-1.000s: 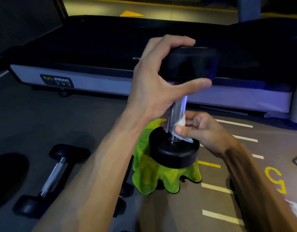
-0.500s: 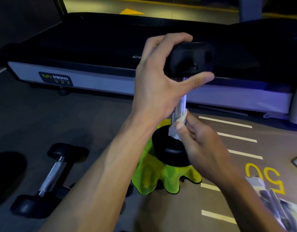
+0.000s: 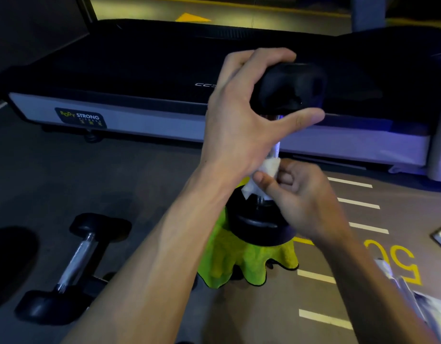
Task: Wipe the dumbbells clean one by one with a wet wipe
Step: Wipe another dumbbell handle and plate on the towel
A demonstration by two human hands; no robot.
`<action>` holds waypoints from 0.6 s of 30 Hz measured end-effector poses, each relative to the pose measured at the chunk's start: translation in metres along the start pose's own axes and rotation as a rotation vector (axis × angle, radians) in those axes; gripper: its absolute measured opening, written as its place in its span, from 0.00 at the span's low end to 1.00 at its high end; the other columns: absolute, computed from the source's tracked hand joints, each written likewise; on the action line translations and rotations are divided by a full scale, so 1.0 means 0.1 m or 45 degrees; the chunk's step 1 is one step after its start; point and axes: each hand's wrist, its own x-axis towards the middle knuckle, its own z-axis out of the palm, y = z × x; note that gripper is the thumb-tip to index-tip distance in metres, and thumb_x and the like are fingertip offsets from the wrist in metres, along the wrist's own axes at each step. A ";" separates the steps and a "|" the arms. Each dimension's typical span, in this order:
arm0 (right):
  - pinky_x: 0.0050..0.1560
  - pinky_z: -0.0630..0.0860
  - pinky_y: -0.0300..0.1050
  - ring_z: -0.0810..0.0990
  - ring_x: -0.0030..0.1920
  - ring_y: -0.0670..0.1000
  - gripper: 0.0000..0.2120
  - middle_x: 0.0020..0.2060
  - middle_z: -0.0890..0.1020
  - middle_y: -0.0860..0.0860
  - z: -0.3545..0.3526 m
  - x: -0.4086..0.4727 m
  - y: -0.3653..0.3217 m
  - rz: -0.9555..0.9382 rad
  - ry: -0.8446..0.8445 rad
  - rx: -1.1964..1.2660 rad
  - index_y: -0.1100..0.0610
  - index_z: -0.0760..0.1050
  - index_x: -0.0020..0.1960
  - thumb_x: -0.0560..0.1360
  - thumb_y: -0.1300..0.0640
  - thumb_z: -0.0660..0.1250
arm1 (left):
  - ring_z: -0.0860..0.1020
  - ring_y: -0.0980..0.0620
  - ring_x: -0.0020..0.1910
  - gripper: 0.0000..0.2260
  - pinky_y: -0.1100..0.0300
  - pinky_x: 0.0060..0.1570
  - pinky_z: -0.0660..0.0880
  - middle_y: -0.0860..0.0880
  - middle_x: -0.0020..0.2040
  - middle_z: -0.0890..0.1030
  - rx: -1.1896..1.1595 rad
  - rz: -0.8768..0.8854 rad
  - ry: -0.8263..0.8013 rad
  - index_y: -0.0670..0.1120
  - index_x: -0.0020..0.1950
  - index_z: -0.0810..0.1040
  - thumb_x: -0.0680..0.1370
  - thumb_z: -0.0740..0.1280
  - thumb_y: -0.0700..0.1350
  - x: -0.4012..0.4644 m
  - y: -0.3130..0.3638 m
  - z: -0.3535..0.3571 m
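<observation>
Above a dim gym floor (image 3: pixel 145 175), a dumbbell (image 3: pixel 261 219) is being held upright, with one black head at the top and the other at the bottom. The upper head is being gripped by the left hand (image 3: pixel 241 125), whose fingers are being curled over the top while the thumb is being stretched across below it. A metal handle (image 3: pixel 275 151) is being shown between the two heads, partly hidden behind the left palm. Low on that handle, just above the lower head, a white wet wipe (image 3: pixel 260 178) is being pinched and pressed against the metal by the right hand (image 3: pixel 304 197), with thumb and fingers being curled round the wipe.

Directly beneath the lower head, a yellow-green cloth (image 3: pixel 239 264) is lying draped over something that cannot be made out. Whether the dumbbell is touching the cloth cannot be told.

To the left, a second dumbbell (image 3: pixel 75 259) is lying on its side on the floor, well apart from the held one, its handle being angled toward the lower left. Behind both hands, a treadmill (image 3: pixel 140 70) is standing across the scene, a label reading BODY STRONG (image 3: pixel 81 117) being carried on its pale side rail. On the right, white floor stripes (image 3: pixel 358 203) and a yellow painted number (image 3: pixel 393 259) are being seen.
</observation>
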 end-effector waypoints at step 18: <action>0.51 0.80 0.52 0.85 0.48 0.55 0.12 0.44 0.88 0.48 0.08 -0.01 -0.07 0.034 0.050 -0.373 0.48 0.79 0.49 0.74 0.41 0.75 | 0.78 0.60 0.60 0.31 0.71 0.58 0.74 0.50 0.62 0.76 -0.006 -0.051 0.021 0.49 0.66 0.81 0.67 0.85 0.55 0.02 -0.06 -0.07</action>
